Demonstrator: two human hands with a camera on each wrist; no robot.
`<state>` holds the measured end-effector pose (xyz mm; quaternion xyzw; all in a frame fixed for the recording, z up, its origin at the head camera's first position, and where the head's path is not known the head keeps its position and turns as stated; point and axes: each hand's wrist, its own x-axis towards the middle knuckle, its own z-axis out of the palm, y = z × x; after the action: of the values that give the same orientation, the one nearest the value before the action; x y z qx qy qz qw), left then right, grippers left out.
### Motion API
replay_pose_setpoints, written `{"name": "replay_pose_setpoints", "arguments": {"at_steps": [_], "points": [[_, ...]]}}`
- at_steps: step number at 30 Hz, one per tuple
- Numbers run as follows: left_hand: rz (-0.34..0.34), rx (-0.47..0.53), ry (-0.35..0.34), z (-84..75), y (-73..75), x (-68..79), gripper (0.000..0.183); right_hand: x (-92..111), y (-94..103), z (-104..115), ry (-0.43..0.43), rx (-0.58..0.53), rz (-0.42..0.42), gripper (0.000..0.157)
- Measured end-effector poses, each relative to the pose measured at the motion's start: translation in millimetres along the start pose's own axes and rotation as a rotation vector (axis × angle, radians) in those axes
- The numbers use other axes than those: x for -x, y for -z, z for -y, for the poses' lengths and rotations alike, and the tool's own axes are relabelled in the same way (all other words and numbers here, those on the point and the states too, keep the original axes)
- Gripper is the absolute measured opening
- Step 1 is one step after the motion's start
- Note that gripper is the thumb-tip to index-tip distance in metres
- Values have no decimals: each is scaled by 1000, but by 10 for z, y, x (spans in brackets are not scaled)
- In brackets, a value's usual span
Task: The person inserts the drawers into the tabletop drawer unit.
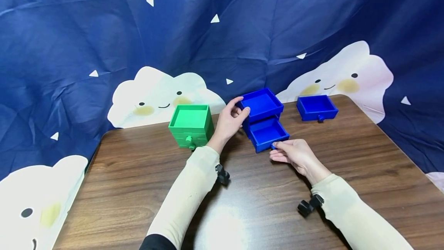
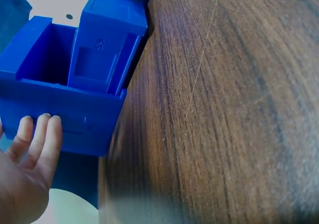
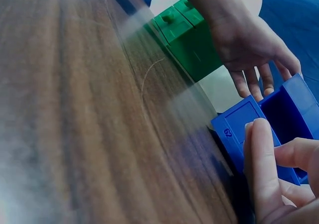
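A blue drawer cabinet stands on the table with its lower drawer pulled partway out. The left hand holds the cabinet at its left side; thumb and index finger lie at the top rim, and in the left wrist view the other fingertips touch the side wall. The right hand pinches the small knob on the drawer front between thumb and index finger. Above this drawer, a dark open slot shows in the left wrist view. Both the drawer and the cabinet's top tray look bare inside.
A separate blue drawer with a knob sits at the back right. To the left stands a green drawer cabinet, its drawers closed. A dark blue cloth with white clouds hangs behind the wooden table.
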<state>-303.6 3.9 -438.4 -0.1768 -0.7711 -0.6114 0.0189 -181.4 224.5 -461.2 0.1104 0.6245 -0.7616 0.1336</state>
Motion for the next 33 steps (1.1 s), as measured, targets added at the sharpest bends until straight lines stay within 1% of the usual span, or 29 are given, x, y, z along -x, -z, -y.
{"name": "replay_pose_setpoints", "arguments": {"at_steps": [4, 9, 13, 17, 19, 27, 33], "points": [[-1, -7, 0, 0, 0, 1, 51, -58, -18, 14, 4, -16, -1, 30], [0, -2, -4, -1, -2, 2, 51, -133, -30, 29, 1, -3, -17, 34], [4, 1, -2, 0, -1, -1, 51, -180, -37, 45, -4, 3, -24, 34], [5, 4, 0, 1, 1, -1, 51, -222, -45, 67, -6, -10, -18, 27], [5, 5, 0, -2, 3, 0, 51, -240, -52, 79, -7, -12, -19, 26], [1, 9, -1, 6, 7, -1, 51, -308, -90, 114, -15, 20, -43, 39], [4, -1, -4, 3, 1, 0, 51, -372, -111, 126, -23, -4, -52, 37]]}}
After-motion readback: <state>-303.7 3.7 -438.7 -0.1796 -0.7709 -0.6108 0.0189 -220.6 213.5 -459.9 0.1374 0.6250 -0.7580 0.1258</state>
